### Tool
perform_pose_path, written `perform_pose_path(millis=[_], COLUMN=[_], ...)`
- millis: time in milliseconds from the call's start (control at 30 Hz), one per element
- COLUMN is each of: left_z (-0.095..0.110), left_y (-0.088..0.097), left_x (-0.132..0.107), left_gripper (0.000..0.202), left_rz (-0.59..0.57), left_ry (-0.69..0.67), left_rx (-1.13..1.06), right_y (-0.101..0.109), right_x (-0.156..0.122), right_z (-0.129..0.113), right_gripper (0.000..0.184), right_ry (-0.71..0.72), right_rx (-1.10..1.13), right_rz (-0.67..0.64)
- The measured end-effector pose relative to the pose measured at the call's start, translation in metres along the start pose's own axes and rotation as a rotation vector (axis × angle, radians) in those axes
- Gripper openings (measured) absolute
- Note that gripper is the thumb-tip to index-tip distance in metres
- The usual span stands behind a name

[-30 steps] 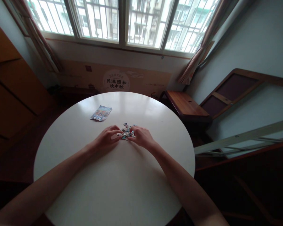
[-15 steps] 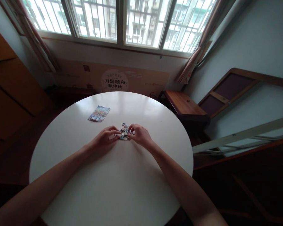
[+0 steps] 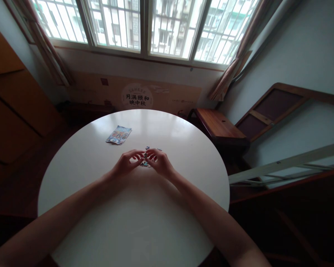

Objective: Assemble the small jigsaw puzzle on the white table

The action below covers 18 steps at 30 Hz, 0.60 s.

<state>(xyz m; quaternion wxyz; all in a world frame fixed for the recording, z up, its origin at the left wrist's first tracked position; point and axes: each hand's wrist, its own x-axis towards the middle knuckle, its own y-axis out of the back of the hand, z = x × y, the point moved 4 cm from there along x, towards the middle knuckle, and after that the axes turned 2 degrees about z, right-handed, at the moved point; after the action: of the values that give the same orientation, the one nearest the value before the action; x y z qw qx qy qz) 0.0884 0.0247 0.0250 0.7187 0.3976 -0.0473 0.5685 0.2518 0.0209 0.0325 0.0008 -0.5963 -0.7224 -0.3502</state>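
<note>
A small heap of coloured jigsaw pieces [image 3: 146, 163] lies near the middle of the round white table [image 3: 133, 207], mostly hidden behind my hands. My left hand [image 3: 127, 162] and my right hand [image 3: 160, 160] meet just above the heap, fingertips curled in a pinch and touching. Between the fingertips sit small puzzle pieces [image 3: 145, 155], lifted slightly off the table. Which hand carries which piece I cannot tell.
A colourful printed packet [image 3: 118, 134] lies flat at the far left of the table. Behind the table stand a cardboard box with printed characters [image 3: 136, 97], a wooden bench [image 3: 218, 126] at right, and leaning wooden frames [image 3: 278, 107]. A wooden cabinet [image 3: 13, 111] fills the left.
Both hands have come together and risen a little off the heap, from resting on the pieces to pinching pieces between their fingertips. The heap looks smaller and more covered.
</note>
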Motion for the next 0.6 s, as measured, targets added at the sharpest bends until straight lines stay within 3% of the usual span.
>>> perform_pose_path(millis=[233,600], left_z=[0.0028,0.0062], left_y=[0.001,0.0075], left_x=[0.0004,0.0006], left_gripper=[0.019,0.019], left_rz=[0.018,0.043], left_ry=[-0.017,0.0], left_rx=[-0.048,0.051], right_y=[0.0025,0.0034], right_x=[-0.0019,-0.0015], right_z=[-0.0063,-0.0071], right_gripper=[0.019,0.027], right_ry=[0.128,0.095], right_rx=[-0.093,-0.131], right_rz=[0.002,0.002])
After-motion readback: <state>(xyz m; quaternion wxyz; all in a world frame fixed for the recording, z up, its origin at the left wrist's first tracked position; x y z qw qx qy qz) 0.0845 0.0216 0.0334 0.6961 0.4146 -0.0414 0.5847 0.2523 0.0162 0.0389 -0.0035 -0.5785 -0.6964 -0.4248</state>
